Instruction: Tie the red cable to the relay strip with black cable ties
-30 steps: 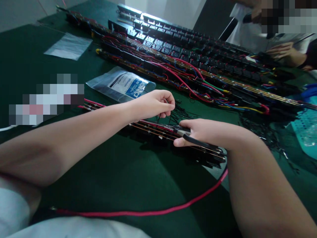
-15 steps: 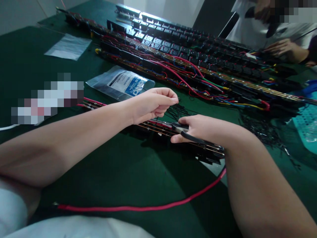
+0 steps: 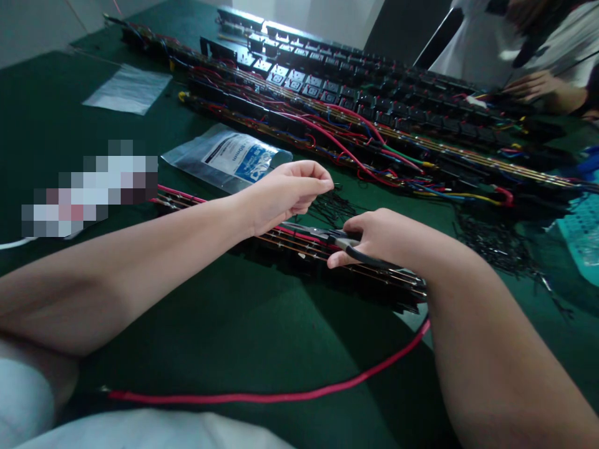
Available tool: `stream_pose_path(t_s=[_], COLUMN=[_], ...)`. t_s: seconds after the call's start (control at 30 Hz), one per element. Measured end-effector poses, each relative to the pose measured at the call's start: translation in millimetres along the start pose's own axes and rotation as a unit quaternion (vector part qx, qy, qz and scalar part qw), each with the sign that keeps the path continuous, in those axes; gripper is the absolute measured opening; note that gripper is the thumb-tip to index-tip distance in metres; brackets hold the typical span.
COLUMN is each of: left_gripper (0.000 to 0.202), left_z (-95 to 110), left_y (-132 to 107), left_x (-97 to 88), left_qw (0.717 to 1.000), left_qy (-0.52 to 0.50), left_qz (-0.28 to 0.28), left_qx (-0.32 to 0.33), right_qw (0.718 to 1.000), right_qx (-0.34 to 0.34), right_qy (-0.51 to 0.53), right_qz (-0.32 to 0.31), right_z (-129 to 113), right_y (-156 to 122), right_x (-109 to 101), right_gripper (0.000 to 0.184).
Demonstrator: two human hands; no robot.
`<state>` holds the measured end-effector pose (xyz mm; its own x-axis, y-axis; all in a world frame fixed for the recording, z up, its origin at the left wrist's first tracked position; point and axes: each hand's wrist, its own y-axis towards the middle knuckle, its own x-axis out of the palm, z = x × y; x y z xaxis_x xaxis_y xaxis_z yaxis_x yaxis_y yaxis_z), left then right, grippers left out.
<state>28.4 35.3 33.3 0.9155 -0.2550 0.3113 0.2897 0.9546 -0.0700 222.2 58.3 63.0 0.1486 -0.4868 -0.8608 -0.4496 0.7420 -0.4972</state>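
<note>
My left hand [image 3: 302, 187] is closed in a pinch, with the dark tip of a thin black cable tie [image 3: 337, 185] showing past the fingertips. Below and to the right, my right hand [image 3: 369, 240] grips a pair of long-nose pliers [image 3: 347, 244] with dark handles. The pliers' jaws point left and lie over a long black strip assembly [image 3: 304, 257] with copper-coloured rods and a red wire along it. My left wrist and forearm cover part of this assembly. Behind my hands lies a loose heap of thin black ties [image 3: 330, 209].
Several long wired assemblies [image 3: 327, 118] fill the table's back. A labelled plastic bag [image 3: 224, 159] lies behind my left forearm; another clear bag [image 3: 128, 89] is farther back. A red cable [image 3: 262, 398] curves in front. More black ties [image 3: 496, 240] and a turquoise basket [image 3: 578, 231] are right. A co-worker's hand [image 3: 538, 87] is back right.
My left hand has risen slightly and shifted a little left. My right hand has moved slightly right with the pliers, and their jaws now show more clearly over the assembly.
</note>
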Motion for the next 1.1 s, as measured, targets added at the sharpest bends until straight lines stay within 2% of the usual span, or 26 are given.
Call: stream_pose_path(t_s=[0.13,0.23,0.3,0.4,0.5,0.67,0.77,0.9,1.0,1.03,1.1], left_gripper=[0.013,0.008,0.005,0.003,0.004,0.006,0.007,0.008,0.009,0.009,0.009], left_z=[-5,-9,-13,-17,-17,-15,-15,-17,-17,-17,-17], left_y=[1,2,3,6,5,-2,-4,-3,-3,-3,-3], left_x=[-3.1,-4.1,-4.9,-5.2,-2.4,5.7,6.7,5.8,6.2,6.6,7.2], left_qw=[0.990,0.974,0.964,0.954,0.938,0.890,0.876,0.850,0.836,0.832,0.827], left_qy=[0.100,0.199,0.249,0.291,0.339,0.450,0.477,0.525,0.548,0.553,0.561], left_qz=[0.031,0.039,0.036,0.041,0.052,0.019,0.018,0.006,0.009,0.011,0.014], left_qx=[0.092,0.101,0.085,0.059,0.053,0.067,0.060,0.044,0.037,0.035,0.034], right_qw=[0.998,0.988,0.984,0.980,0.979,0.975,0.970,0.958,0.951,0.945,0.942], right_qx=[0.062,0.146,0.170,0.168,0.133,0.071,0.067,0.072,0.055,0.031,-0.027], right_qy=[0.012,0.033,0.030,0.028,0.023,0.024,0.042,0.060,0.065,0.086,0.172], right_qz=[-0.008,0.020,0.051,0.107,0.156,0.207,0.231,0.270,0.298,0.314,0.288], right_z=[20,52,76,104,115,114,115,112,93,83,61], right_y=[-15,-21,-18,-7,3,11,14,12,5,2,-1], right_x=[-13,-13,-4,13,23,25,26,26,25,26,30], right_gripper=[0.052,0.053,0.052,0.043,0.028,0.023,0.022,0.031,0.026,0.021,0.010])
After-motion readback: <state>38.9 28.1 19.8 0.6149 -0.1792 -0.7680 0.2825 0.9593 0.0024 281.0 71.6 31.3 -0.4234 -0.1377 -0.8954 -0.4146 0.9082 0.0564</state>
